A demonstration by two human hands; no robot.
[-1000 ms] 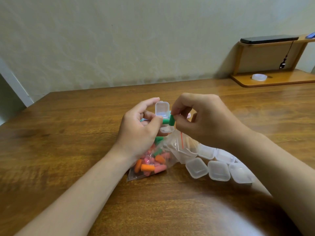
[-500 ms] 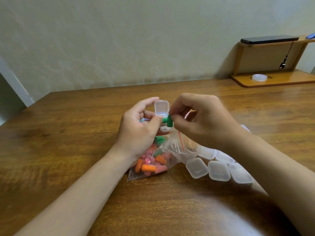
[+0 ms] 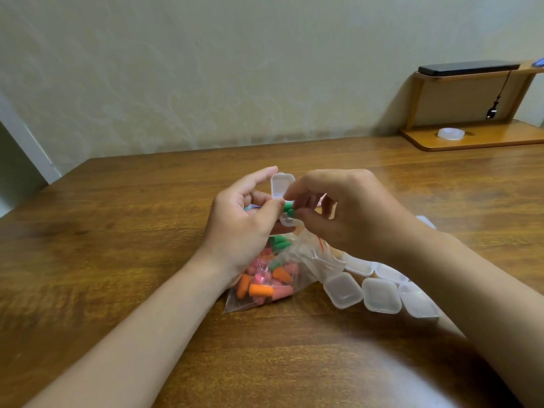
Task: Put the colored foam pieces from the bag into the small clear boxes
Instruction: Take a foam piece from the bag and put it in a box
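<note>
My left hand holds a small clear box with its hinged lid raised, above the table's middle. Green foam pieces sit at the box's mouth. My right hand has its fingertips on a green piece there, thumb and fingers curled round it. Below both hands lies a clear zip bag holding several orange, pink and green foam pieces. A row of small clear boxes lies to the right of the bag, partly hidden under my right forearm.
The wooden table ends at a wall behind. At the far right stands a small wooden shelf with a clear round lid on its base and a dark flat device on top.
My right hand has turned the green piece down toward the open box and its fingers have closed in over the box's mouth. The left hand has barely moved.
</note>
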